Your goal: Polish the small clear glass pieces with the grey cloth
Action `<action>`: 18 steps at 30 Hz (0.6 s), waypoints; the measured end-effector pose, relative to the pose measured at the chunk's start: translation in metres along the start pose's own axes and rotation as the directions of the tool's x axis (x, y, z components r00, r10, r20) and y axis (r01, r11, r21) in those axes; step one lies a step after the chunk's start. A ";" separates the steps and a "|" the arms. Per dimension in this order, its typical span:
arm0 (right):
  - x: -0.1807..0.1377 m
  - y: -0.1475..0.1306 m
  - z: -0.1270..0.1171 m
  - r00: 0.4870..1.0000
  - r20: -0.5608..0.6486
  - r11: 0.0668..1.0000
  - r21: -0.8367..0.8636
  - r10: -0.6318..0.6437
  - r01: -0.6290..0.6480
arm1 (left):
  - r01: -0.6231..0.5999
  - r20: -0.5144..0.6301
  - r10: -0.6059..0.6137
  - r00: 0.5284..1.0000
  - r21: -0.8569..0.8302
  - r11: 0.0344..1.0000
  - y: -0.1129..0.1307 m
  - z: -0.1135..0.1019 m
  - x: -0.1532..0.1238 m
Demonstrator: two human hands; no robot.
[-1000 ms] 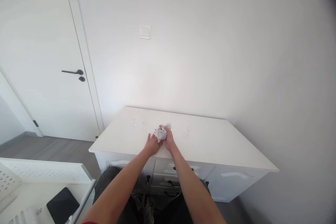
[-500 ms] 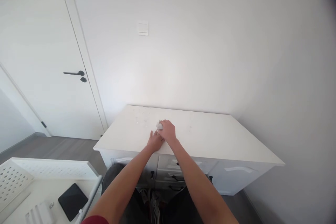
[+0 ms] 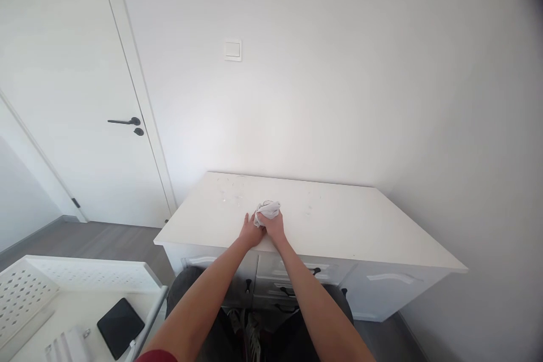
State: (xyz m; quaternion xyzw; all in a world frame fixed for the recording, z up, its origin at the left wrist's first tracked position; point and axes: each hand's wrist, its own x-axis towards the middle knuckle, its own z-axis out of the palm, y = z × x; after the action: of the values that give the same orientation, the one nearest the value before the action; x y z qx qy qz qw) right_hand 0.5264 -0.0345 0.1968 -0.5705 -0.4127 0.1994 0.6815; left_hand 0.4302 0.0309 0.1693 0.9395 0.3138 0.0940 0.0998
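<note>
Nearest, the left hand point(image 3: 250, 232) lies flat, fingers spread, on the white desk point(image 3: 360, 232). Touching it, the right hand point(image 3: 274, 225) bunches a pale cloth point(image 3: 268, 209), which looks soft and light, best gripped by its crumpled middle, mid-desk.

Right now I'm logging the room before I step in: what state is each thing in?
door: shut, handle level
cloth: bunched up, pressed on the desk top
right hand: closed on the cloth
left hand: flat on the desk top, touching the cloth
desk: drawers shut, small specks on top
phone: screen dark, lying flat
</note>
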 end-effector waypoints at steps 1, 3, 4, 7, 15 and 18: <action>-0.002 0.000 0.000 1.000 -0.026 1.000 -0.015 0.003 -0.004 | -0.005 0.007 0.005 1.000 0.006 1.000 0.000 0.001 0.000; -0.004 -0.002 -0.001 0.998 -0.065 0.999 -0.043 -0.008 0.006 | -0.010 0.015 0.009 1.000 0.011 1.000 0.000 0.001 0.001; -0.003 -0.005 -0.002 0.997 -0.071 0.998 -0.053 -0.026 0.022 | -0.008 0.016 0.008 1.000 0.010 1.000 0.000 0.001 0.001; 0.006 -0.019 -0.005 0.995 -0.033 0.993 -0.072 -0.091 0.088 | 0.007 0.016 -0.007 1.000 -0.003 1.000 0.001 -0.001 0.002; 0.050 -0.039 -0.013 0.988 0.157 0.995 -0.100 -0.003 0.019 | 0.018 0.010 -0.018 1.000 -0.033 0.999 0.003 -0.006 0.001; 0.044 -0.033 -0.012 0.988 0.153 0.999 -0.038 0.019 -0.014 | 0.024 0.001 -0.024 1.000 -0.037 0.999 0.004 -0.007 0.000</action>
State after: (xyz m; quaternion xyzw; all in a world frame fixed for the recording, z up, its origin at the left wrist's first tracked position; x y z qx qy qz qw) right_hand 0.5548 -0.0183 0.2423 -0.5693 -0.4627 0.2407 0.6355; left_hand 0.4309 0.0291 0.1766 0.9337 0.3233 0.0985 0.1181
